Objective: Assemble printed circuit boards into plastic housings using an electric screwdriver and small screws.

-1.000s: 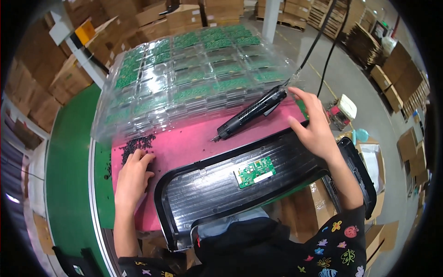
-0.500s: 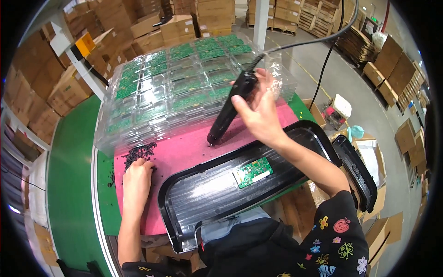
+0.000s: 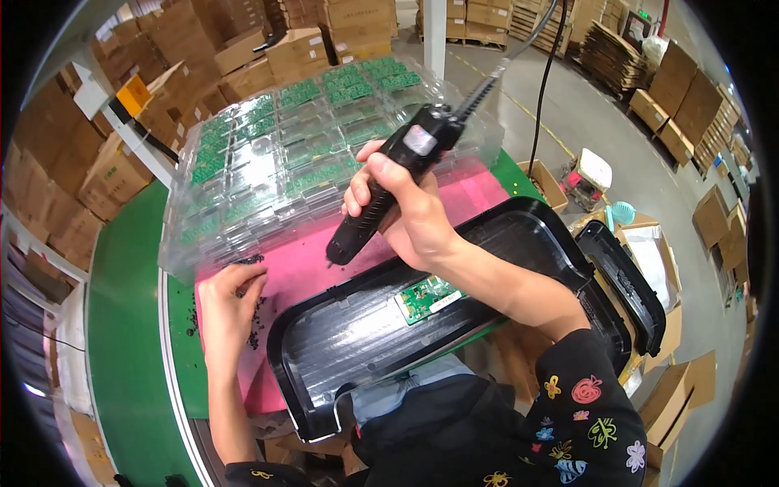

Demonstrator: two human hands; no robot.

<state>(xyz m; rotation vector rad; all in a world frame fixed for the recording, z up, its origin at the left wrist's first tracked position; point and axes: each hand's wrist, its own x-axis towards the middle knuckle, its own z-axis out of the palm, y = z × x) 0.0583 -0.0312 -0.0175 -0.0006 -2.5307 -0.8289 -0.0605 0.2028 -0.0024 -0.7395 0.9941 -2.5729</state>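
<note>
My right hand (image 3: 418, 215) is wrapped round a black electric screwdriver (image 3: 418, 150). The tool tilts down to the left, its tip above the pink mat (image 3: 304, 256) and apart from it. On the mat's left side my left hand (image 3: 227, 308) is at a scattered pile of small black screws (image 3: 254, 329), which it partly covers. Its thumb and fingertips are pinched together; whatever is between them is too small to make out. Before me, a long black plastic housing (image 3: 333, 345) lies with its hollow side up. A green circuit board (image 3: 428, 299) rests inside it, partly behind my right forearm.
Stacked clear plastic trays (image 3: 268, 162) with green circuit boards fill the back of the green-topped table. Over the right side hangs the screwdriver's cord (image 3: 487, 85). Another black plastic part (image 3: 625, 284) lies at the right by an open carton. Cardboard boxes (image 3: 296, 57) stand behind.
My right hand has turned the screwdriver and brought it left and nearer, its grip now closed round the body. My left hand has risen slightly from the screws, thumb and fingers pinched.
</note>
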